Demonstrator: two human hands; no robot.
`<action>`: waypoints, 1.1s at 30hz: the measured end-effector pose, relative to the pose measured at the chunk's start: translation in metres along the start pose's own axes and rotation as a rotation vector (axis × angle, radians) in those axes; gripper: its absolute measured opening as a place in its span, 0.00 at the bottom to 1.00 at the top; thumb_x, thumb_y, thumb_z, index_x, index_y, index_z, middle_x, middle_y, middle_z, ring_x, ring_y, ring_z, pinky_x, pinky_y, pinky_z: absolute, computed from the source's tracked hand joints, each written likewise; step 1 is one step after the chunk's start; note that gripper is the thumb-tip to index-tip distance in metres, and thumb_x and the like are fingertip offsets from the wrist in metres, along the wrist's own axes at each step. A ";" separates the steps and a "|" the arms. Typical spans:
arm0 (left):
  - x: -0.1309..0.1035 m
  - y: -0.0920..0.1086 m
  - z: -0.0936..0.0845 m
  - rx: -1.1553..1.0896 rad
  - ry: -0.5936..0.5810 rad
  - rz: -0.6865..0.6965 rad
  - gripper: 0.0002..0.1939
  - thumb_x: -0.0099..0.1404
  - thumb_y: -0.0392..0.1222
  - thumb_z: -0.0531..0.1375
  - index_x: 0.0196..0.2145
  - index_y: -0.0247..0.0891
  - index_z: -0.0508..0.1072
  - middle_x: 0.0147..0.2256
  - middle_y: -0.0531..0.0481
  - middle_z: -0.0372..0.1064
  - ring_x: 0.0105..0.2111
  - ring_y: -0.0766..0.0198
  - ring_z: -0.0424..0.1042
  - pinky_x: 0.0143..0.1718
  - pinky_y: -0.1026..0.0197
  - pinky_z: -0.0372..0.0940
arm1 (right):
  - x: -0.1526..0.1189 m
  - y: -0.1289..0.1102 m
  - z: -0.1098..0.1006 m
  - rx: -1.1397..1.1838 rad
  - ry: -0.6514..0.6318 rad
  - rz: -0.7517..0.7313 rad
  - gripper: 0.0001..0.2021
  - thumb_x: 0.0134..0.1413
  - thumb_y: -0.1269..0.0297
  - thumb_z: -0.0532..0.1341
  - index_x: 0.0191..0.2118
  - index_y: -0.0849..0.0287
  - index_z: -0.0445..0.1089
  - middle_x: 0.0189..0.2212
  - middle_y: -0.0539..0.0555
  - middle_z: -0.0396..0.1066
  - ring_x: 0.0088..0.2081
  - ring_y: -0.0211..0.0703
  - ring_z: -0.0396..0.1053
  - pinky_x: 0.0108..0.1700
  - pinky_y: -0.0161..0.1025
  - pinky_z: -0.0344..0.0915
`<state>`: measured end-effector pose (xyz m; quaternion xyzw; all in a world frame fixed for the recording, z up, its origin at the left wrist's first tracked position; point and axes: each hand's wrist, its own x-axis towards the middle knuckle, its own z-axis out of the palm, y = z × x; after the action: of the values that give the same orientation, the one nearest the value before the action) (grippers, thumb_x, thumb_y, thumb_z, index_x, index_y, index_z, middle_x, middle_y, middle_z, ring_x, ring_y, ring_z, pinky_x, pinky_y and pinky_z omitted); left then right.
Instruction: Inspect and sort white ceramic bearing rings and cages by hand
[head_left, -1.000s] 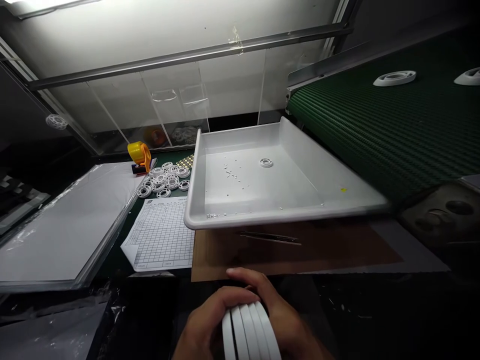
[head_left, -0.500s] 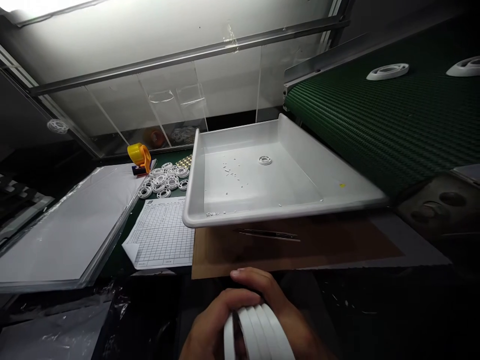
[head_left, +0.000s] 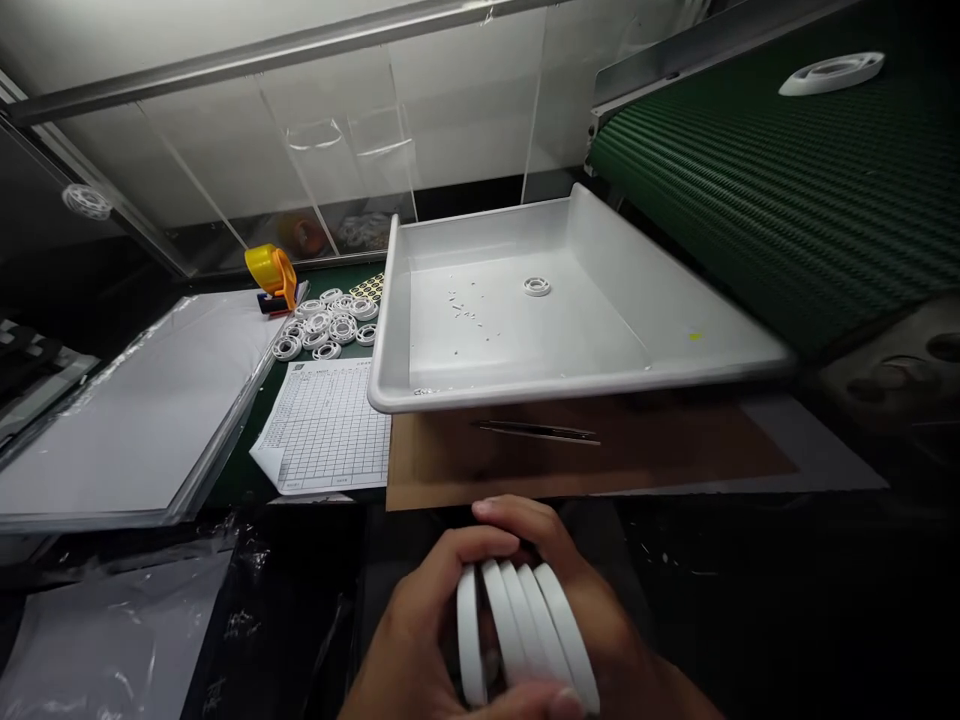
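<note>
Several white plastic rings (head_left: 536,625) stand on edge as a stack between my two hands, low in the head view. My left hand (head_left: 412,620) is closed round the left side, its fingers curled over the top and a thumb across the near face. From the right, my right hand (head_left: 592,590) wraps the other side with bent fingers. A gap separates the leftmost ring from the rest, which lean against each other. Parts of the fingers are hidden behind the rings. Beyond my hands, a dark tweezer-like tool (head_left: 534,432) lies on brown cardboard (head_left: 435,465).
A white tray (head_left: 495,400) holds one openwork ring (head_left: 536,287) and small scraps. Left of it are a pile of white rings (head_left: 330,322), a gridded sheet (head_left: 330,430), a tape dispenser (head_left: 274,275) and stacked sheets (head_left: 150,400). A green conveyor belt (head_left: 750,180) carries another ring (head_left: 832,73).
The view has tipped downward, so the bench sits higher in the picture. My hands still grip the rings, and a thumb now shows in front. One belt ring has left the view.
</note>
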<state>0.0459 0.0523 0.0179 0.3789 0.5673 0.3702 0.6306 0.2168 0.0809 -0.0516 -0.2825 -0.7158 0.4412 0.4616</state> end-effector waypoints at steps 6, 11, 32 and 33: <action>0.001 -0.003 0.000 0.022 -0.054 -0.056 0.37 0.43 0.47 0.80 0.51 0.42 0.77 0.40 0.50 0.75 0.36 0.60 0.71 0.36 0.62 0.64 | -0.001 0.002 -0.004 0.106 -0.110 0.111 0.37 0.66 0.38 0.65 0.72 0.50 0.59 0.67 0.61 0.61 0.63 0.61 0.67 0.64 0.49 0.70; -0.001 -0.008 -0.001 -0.059 -0.144 -0.050 0.35 0.50 0.55 0.78 0.52 0.41 0.76 0.31 0.54 0.67 0.29 0.65 0.62 0.30 0.64 0.57 | -0.001 0.002 0.001 0.105 -0.077 0.096 0.34 0.69 0.39 0.63 0.71 0.51 0.60 0.63 0.63 0.64 0.61 0.61 0.70 0.60 0.48 0.74; -0.010 -0.003 0.009 -0.295 -0.097 -0.057 0.33 0.50 0.49 0.80 0.49 0.39 0.73 0.35 0.54 0.70 0.32 0.67 0.65 0.34 0.65 0.61 | -0.002 -0.007 0.003 0.438 -0.113 0.160 0.23 0.67 0.41 0.66 0.56 0.53 0.74 0.60 0.60 0.68 0.37 0.43 0.77 0.42 0.39 0.78; -0.010 -0.002 0.009 -0.300 -0.099 -0.055 0.33 0.50 0.50 0.80 0.49 0.39 0.72 0.35 0.54 0.70 0.32 0.68 0.65 0.34 0.66 0.60 | -0.001 -0.008 0.003 0.449 -0.112 0.186 0.27 0.67 0.40 0.67 0.61 0.52 0.71 0.55 0.60 0.72 0.35 0.43 0.77 0.41 0.40 0.78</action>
<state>0.0543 0.0419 0.0208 0.2827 0.4842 0.4143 0.7169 0.2148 0.0748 -0.0452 -0.2126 -0.5954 0.6446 0.4298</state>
